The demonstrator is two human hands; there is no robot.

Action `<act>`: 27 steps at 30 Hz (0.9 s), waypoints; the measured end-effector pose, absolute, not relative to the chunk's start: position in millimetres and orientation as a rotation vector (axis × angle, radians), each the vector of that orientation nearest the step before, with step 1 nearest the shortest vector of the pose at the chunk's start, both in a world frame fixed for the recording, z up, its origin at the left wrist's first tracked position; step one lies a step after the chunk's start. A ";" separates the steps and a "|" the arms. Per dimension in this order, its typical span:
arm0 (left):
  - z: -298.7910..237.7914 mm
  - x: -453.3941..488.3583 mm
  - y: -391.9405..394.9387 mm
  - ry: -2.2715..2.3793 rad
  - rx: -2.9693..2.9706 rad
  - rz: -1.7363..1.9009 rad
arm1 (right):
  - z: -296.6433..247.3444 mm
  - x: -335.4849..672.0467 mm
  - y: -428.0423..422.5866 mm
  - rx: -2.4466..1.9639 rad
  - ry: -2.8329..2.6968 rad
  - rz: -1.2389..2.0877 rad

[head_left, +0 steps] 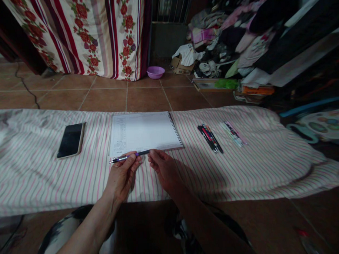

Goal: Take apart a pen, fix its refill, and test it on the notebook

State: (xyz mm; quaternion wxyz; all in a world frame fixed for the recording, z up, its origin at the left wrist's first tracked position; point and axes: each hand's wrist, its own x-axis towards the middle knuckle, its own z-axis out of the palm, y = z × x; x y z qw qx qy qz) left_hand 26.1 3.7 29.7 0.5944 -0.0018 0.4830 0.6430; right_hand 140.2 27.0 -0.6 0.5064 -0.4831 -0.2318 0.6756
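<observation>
A slim pen (144, 152) with a dark end, a purple middle and a silvery tip lies sideways between my hands. My left hand (123, 176) pinches it near its middle, thumb on top. At the dark right end, the fingertips of my right hand (164, 168) are closed on the same pen. Just beyond both hands is a spiral-bound notebook (150, 129), lying flat with a mostly blank white page up and print along its left side. The wire binding runs down its right edge.
A phone (71, 140) lies left on the striped cloth (93, 177). To the right rest a bunch of dark pens (210, 138) and a bunch of lighter pens (233, 133). On the tiled floor beyond stand a purple basin (155, 72) and heaped clothes (224, 40).
</observation>
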 end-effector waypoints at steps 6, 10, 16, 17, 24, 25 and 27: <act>31.1 25.6 2.0 1.136 0.005 1.483 | -1.7 141.3 27.6 -1.144 -0.569 1.628; 29.3 25.8 2.5 1.142 -0.001 1.498 | -2.1 140.7 28.6 -1.145 -0.531 1.620; 28.2 26.7 3.6 1.146 -0.028 1.504 | -0.2 140.4 28.8 -1.156 -0.534 1.637; 27.9 26.8 3.6 1.142 -0.036 1.503 | 0.1 140.5 28.5 -1.159 -0.544 1.635; 28.9 26.5 3.1 1.146 -0.022 1.507 | 0.6 139.9 27.4 -1.189 -0.595 1.601; 29.8 26.7 2.7 1.148 -0.009 1.507 | 0.4 140.0 27.4 -1.188 -0.613 1.599; 31.3 27.3 2.1 1.150 0.016 1.510 | -0.6 140.5 27.2 -1.186 -0.647 1.593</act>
